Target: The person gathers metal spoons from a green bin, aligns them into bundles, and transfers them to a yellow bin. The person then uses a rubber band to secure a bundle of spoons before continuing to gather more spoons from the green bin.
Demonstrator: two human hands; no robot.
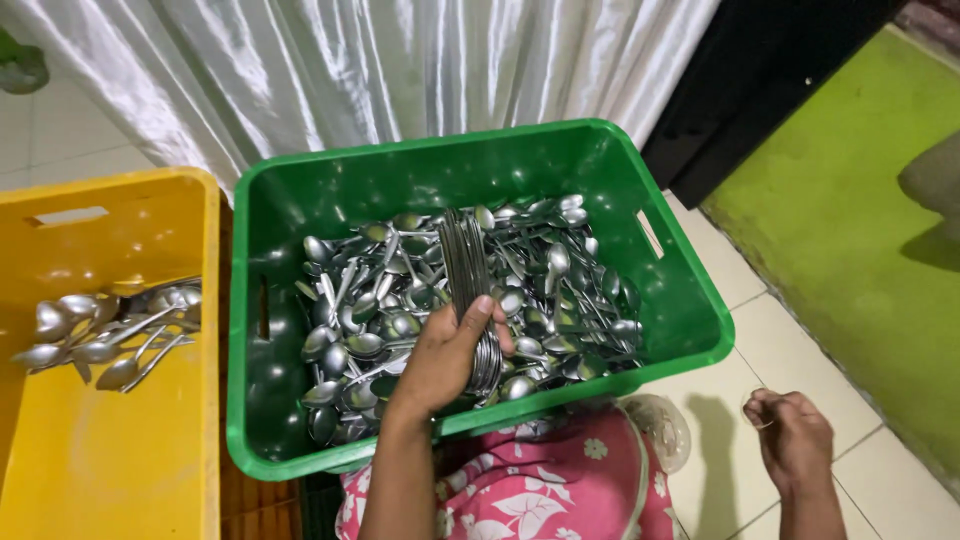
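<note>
One head-worn view, looking steeply down and close — the green crate (480, 290) fills the centre, the yellow crate (110, 350) at left, tiled floor (800, 350) at right.

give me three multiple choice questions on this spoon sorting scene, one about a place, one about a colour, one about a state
1. Where does the smaller group of loose spoons lie?
A. in the yellow crate
B. on the green mat
C. on the tiled floor

2. What colour is the crate that holds the big heap of spoons?
A. blue
B. green
C. red

3. What is the left hand doing?
A. resting flat on the floor
B. hanging empty over the crate
C. gripping a bundle of spoons over the heap

Answers:
1 A, the few loose spoons lie inside the yellow crate at the left.
2 B, the heap of spoons fills the green crate.
3 C, the left hand is closed round a bundle of spoons by their handles above the heap, while the right hand is off by the floor tiles.
</note>
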